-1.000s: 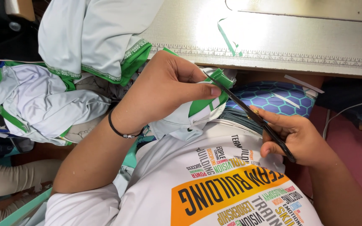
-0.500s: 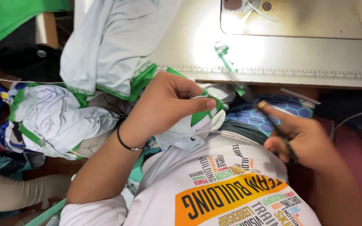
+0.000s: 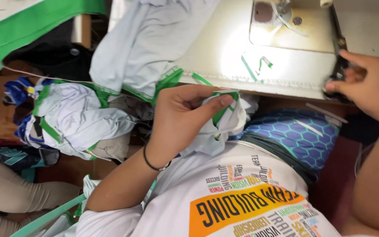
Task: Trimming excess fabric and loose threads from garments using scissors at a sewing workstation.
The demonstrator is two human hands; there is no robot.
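Up close, the left hand [image 3: 180,116] sits near the middle of the view, its grip pressed together on a bunched piece of white fabric with green trim [image 3: 224,120]; thumb and forefinger pinch the cloth where a green strip folds over. A dark band circles that wrist. The cloth hangs just below the front edge of the table [image 3: 224,61], which fills the view from twelve to two o'clock.

Over at three o'clock, the right hand [image 3: 367,85] reaches to the table's right end, its fingertips on a dark object [image 3: 339,66] lying along that edge. Most of that object is hidden by the fingers and too dark to read, so what it is stays unclear, and I cannot tell whether the grip there is closed on it or merely resting against it. The forearm runs out of the picture at the right.

A metal plate [image 3: 292,24] of a sewing machine is cut off at the top edge, and glare washes out the pale tabletop beside it. Two short green scraps [image 3: 255,63] lie on the table. A grey-white garment [image 3: 148,48] drapes off the table at eleven o'clock. At nine o'clock, a heap of white and green garments [image 3: 73,118] rests on a brown surface, its far side lost in shadow. A blue hexagon-patterned cloth [image 3: 297,134] lies in the person's lap at four o'clock, partly under the printed shirt.
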